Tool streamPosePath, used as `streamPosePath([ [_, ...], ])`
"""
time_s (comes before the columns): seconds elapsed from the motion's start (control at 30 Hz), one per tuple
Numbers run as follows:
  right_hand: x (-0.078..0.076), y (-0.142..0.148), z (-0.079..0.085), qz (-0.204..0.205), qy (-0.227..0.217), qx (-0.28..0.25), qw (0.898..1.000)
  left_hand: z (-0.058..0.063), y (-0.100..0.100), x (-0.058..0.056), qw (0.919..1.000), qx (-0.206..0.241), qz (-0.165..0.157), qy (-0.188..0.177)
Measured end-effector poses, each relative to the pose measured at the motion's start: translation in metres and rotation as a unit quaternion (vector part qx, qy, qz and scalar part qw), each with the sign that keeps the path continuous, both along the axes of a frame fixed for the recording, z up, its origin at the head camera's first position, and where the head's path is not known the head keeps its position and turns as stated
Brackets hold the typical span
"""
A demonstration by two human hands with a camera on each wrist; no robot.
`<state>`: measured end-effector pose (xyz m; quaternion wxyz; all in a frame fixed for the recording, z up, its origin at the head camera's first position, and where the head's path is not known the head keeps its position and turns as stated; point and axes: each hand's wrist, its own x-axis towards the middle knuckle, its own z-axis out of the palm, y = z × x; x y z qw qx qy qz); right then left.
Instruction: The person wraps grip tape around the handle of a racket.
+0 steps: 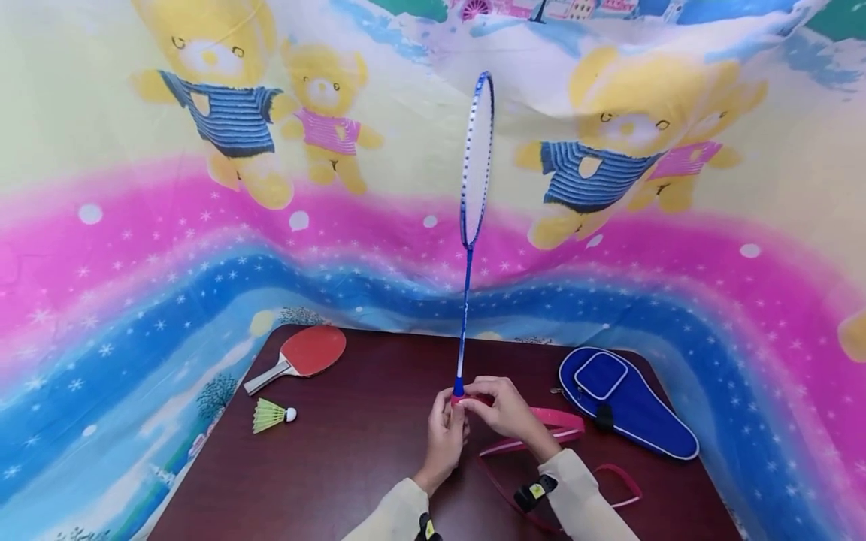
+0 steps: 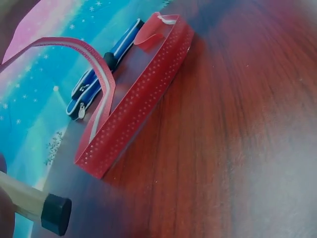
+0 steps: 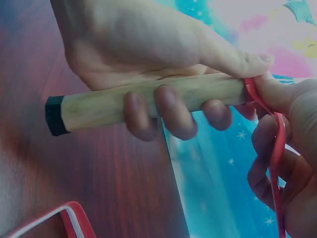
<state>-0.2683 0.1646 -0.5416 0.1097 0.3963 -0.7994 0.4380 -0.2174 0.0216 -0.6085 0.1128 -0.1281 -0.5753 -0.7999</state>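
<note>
My left hand [image 1: 445, 437] holds a blue and white badminton racket [image 1: 465, 308] upright, head at the top. In the right wrist view, its fingers curl round the bare wooden handle [image 3: 96, 109], which ends in a black butt cap [image 3: 55, 116]. A turn of red grip tape [image 3: 251, 91] circles the top of that handle. There my right hand [image 1: 506, 409] pinches the tape, close to the left thumb. The tape's perforated length [image 2: 141, 101] trails down in loops onto the table, its inner side showing a white strip.
A red table tennis bat [image 1: 314, 352] lies at the back left of the dark table [image 1: 379, 466], with a yellow-green shuttlecock [image 1: 271, 415] before it. To the right rests a blue bat case [image 1: 643, 409]. A patterned cloth [image 1: 406, 195] hangs behind the table.
</note>
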Motion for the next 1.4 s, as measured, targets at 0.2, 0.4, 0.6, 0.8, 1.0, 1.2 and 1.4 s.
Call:
streamPosePath([
  [0.2, 0.004, -0.005, 0.001, -0.037, 0.009, -0.045, 0.998, 0.001, 0.004, -0.004, 0.9981, -0.033, 0.034, 0.040],
  [0.4, 0.008, -0.005, 0.003, -0.086, 0.013, -0.053, 0.995, -0.002, 0.006, -0.009, 0.9965, -0.033, 0.034, 0.069],
  [0.6, 0.010, -0.001, 0.009, -0.127, 0.046, 0.000, 0.991, -0.004, 0.005, -0.010, 0.9955, -0.029, 0.011, 0.090],
  [0.8, 0.006, 0.003, 0.013, -0.109, 0.030, 0.022, 0.993, 0.000, 0.003, -0.009, 0.9973, -0.028, -0.029, 0.061],
  [1.0, 0.002, 0.009, 0.017, -0.030, -0.012, 0.022, 0.999, 0.005, -0.001, -0.005, 0.9961, -0.022, -0.083, 0.021],
  [1.2, 0.002, 0.016, 0.020, 0.011, -0.062, 0.048, 0.997, 0.006, -0.003, -0.003, 0.9921, -0.017, -0.121, 0.028],
  [1.4, -0.003, 0.020, 0.019, 0.036, -0.063, 0.059, 0.996, 0.008, -0.003, -0.003, 0.9908, -0.026, -0.122, 0.053],
])
